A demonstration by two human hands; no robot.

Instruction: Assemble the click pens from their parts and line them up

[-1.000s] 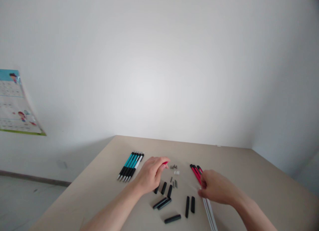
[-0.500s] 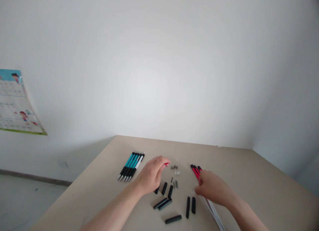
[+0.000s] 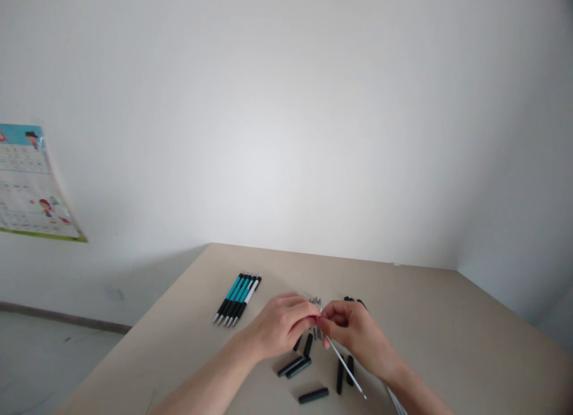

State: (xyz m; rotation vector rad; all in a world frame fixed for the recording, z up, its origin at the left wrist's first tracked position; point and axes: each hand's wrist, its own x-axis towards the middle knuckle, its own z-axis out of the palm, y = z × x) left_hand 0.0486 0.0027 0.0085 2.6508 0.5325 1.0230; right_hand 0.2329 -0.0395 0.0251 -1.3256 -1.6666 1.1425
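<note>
My left hand (image 3: 283, 324) is closed on a red pen barrel (image 3: 314, 319), mostly covered by the fingers. Against it, my right hand (image 3: 356, 334) pinches a thin white pen refill (image 3: 350, 375), which slants down to the right with its tip at the lower end. The fingertips of both hands meet, so whether refill and barrel are joined is hidden. Below the hands lie several black rubber grips (image 3: 313, 395). Small metal tips (image 3: 317, 300) sit just behind the fingers, partly covered, and thin grey springs (image 3: 314, 334) show beneath them.
Several teal pens and one white pen (image 3: 248, 292) lie in a row on the left of the beige table (image 3: 416, 307). Black pen parts (image 3: 349, 298) show behind my right hand. More white refills (image 3: 394, 400) lie under my right forearm. A wall stands behind.
My right hand has come from the red barrels and refills on the right to meet my left hand, bringing a white refill. My left hand has shifted slightly right, still holding the red barrel.
</note>
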